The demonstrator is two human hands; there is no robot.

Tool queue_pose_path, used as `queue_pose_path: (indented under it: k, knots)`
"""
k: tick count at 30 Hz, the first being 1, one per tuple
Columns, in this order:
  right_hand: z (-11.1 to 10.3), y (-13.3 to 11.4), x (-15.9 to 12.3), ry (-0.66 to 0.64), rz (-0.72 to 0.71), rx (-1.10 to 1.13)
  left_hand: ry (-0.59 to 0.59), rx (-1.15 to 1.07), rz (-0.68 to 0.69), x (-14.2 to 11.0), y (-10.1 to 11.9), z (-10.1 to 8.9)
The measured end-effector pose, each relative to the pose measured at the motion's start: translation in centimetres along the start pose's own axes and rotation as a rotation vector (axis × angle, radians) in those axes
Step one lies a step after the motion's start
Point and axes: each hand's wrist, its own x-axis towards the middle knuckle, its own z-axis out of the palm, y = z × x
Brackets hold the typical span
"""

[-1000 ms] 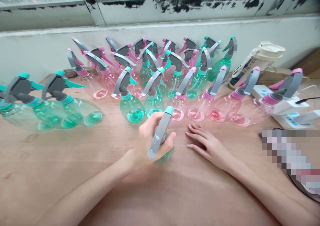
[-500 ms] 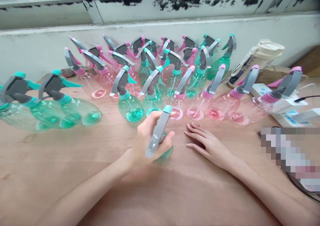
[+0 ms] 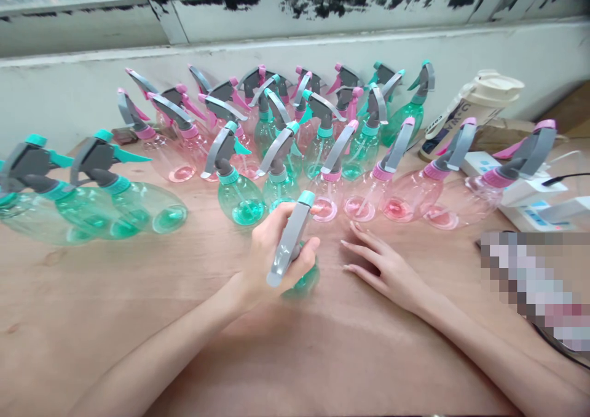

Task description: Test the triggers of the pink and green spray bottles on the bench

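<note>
Wrapped round the neck of a green spray bottle [image 3: 289, 242] is my left hand [image 3: 265, 251], near the middle of the wooden table. The bottle's grey head with its teal nozzle points away from me, and my fingers hide the trigger and much of the body. My right hand [image 3: 385, 263] lies on the tabletop to the right, fingers spread, touching no bottle. Just beyond the hands stand a green spray bottle [image 3: 242, 202] and a pink spray bottle [image 3: 325, 195] in a row with others of both colours.
More green spray bottles [image 3: 150, 205] stand at the left. Several pink and green ones fill the back by the wall [image 3: 92, 97]. At the right are a white tumbler [image 3: 488, 97], white power strips [image 3: 530, 198] and a blurred-out flat object [image 3: 534, 288] with a dark edge.
The fingers of my right hand have lifted and spread slightly. My left hand stays almost in place with the green spray bottle.
</note>
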Motion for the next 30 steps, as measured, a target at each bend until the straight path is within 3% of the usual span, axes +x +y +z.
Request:
queue_pose_path:
  k: [4,10,30]
  knots:
    - [0.07,-0.37,-0.17,0.04,-0.022,0.022,-0.004,-0.033,0.01,-0.36,0.05,0.14]
    - [0.19,-0.18,0.17,-0.055,-0.07,0.011,-0.003,-0.022,0.009,-0.32,0.24,0.05]
    - [-0.22,-0.33,0.3,-0.084,-0.024,0.063,0.006,0.019,-0.001,-0.33,0.39,0.04]
